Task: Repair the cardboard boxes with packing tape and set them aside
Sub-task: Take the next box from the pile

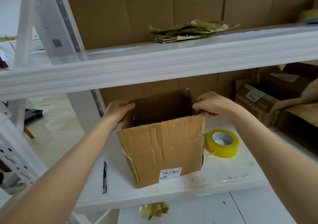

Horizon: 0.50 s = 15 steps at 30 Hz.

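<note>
Here both hands grip the open cardboard box (161, 148) by its top rim — left hand (118, 110) curled over the left edge, right hand (213, 105) pinching the right — with the tape roll (222, 143) just beside it on the shelf (223, 172).

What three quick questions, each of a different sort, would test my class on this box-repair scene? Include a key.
1. True or false: the tape roll lies left of the cardboard box.
2. Which tool lies on the shelf left of the box? A scissors, B utility knife, C marker.
3. Fill in: the left hand and right hand hold the box by its top ____.
Key: 1 false, it lies right; 2 B; 3 edges.
</note>
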Motion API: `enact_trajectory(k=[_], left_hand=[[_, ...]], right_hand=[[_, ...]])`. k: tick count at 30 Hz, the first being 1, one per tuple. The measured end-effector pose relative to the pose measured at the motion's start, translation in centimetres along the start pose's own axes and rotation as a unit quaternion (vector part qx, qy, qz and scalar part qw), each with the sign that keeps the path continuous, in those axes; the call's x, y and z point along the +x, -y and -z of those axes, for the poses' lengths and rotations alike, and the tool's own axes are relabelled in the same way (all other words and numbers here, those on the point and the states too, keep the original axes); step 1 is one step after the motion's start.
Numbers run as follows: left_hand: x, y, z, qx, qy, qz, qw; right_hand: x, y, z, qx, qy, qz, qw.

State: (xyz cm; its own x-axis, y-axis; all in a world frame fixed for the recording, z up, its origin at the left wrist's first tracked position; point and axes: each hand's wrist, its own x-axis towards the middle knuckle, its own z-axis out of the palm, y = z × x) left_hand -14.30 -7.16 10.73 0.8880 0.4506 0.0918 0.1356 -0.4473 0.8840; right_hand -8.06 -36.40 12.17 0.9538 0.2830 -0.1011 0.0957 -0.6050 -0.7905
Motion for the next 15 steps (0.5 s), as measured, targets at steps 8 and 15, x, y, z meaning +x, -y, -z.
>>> enact_trajectory(k=[8,15], left_hand=[[-7.1,5.5,2.4,-0.254,0.222,-0.175,0.925],[-7.4,6.4,-1.9,-0.077,0.046,-0.075,0.993]], right_hand=[[0.0,-1.2,-0.2,0.09,0.098,-0.011,0.991],[0.9,-4.3,-3.3,-0.011,0.007,0.024,1.0]])
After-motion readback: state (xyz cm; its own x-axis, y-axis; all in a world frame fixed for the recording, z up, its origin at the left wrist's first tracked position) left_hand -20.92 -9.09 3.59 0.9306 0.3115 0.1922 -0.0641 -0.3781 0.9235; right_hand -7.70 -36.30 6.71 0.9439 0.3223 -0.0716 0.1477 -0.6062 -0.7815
